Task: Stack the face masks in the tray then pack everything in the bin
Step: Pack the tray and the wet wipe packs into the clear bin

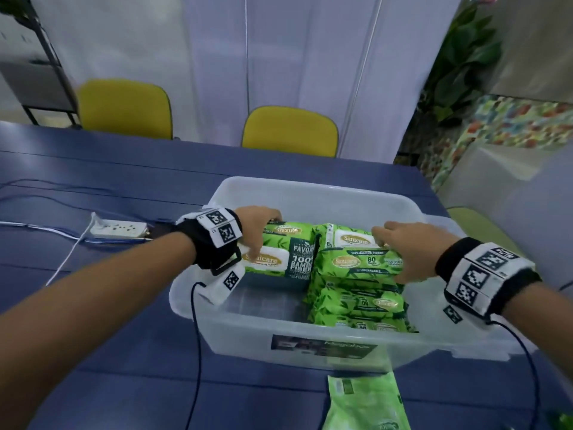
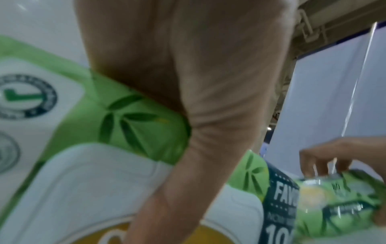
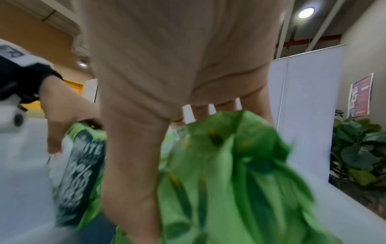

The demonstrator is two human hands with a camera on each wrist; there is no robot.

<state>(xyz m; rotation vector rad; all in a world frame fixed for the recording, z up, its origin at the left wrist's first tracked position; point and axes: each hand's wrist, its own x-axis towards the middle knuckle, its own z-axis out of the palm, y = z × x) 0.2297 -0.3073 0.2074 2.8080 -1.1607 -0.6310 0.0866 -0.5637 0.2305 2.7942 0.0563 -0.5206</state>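
A clear plastic bin point(image 1: 310, 193) stands on the blue table. Inside it lie several green packs of wet wipes. My left hand point(image 1: 257, 228) grips a large green pack point(image 1: 288, 256) at the bin's left side, fingers over its far edge and thumb on its white label; the pack's green wrapper point(image 2: 133, 118) fills the left wrist view. My right hand point(image 1: 400, 249) grips the top small pack point(image 1: 359, 262) of a stack point(image 1: 356, 302) at the bin's right side. That pack's crumpled green end point(image 3: 229, 173) sits under my right palm.
A flat green pouch point(image 1: 366, 401) lies on the table in front of the bin. A white power strip point(image 1: 119, 229) with cables sits to the left. Two yellow chairs point(image 1: 288, 131) stand behind the table. A plant point(image 3: 359, 153) is at the right.
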